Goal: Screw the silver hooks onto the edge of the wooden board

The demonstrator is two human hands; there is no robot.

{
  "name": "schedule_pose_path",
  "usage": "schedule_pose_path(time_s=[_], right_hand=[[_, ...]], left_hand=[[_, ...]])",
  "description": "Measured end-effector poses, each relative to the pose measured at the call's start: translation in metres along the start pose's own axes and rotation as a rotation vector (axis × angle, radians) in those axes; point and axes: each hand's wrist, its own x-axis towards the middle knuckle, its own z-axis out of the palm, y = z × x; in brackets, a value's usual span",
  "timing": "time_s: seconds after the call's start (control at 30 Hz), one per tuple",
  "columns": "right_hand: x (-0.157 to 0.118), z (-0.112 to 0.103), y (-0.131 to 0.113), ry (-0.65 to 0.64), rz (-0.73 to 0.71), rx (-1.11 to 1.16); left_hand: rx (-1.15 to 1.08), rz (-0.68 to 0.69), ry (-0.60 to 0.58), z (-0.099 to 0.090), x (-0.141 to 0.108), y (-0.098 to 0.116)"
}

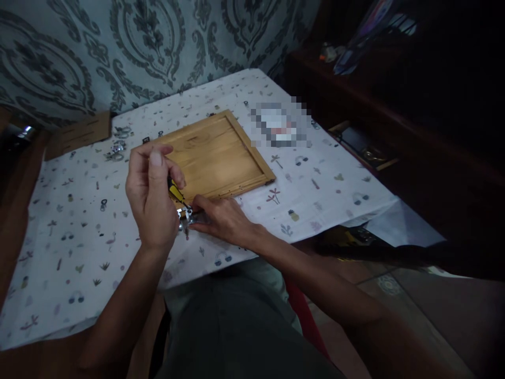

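Note:
My left hand (152,195) is raised over the near left corner of a framed wooden panel (213,152), its fingers curled around a yellow and black screwdriver (176,192). The tool slants down to the right, its tip close to a shiny metal hinge (183,215) at the panel's near edge. From the right, my right hand (224,218) pinches the hinge between thumb and fingers. Part of the hinge is hidden by those fingers, and I cannot tell whether the tip sits in a screw.
Several metal hinges (117,150) lie left of the panel, near a brown cardboard piece (81,136). A pixelated item (278,125) rests to the right on the patterned tablecloth (315,200). Dark furniture with an open drawer (366,150) stands beyond the table's right edge.

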Motion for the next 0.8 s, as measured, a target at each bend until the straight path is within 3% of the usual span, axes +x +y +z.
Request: schedule_pose_path(time_s=[0.2,0.4,0.8], right_hand=[[0.0,-0.001,-0.001,-0.003,0.01,0.001],[0.001,-0.001,-0.002,-0.025,0.036,-0.003],[0.001,0.0,0.0,-0.009,0.028,0.019]], left_hand=[[-0.13,-0.05,0.029,0.006,0.001,0.0],[-0.126,-0.056,0.055,0.006,0.003,0.0],[-0.152,-0.105,-0.087,0.0,0.016,0.0]])
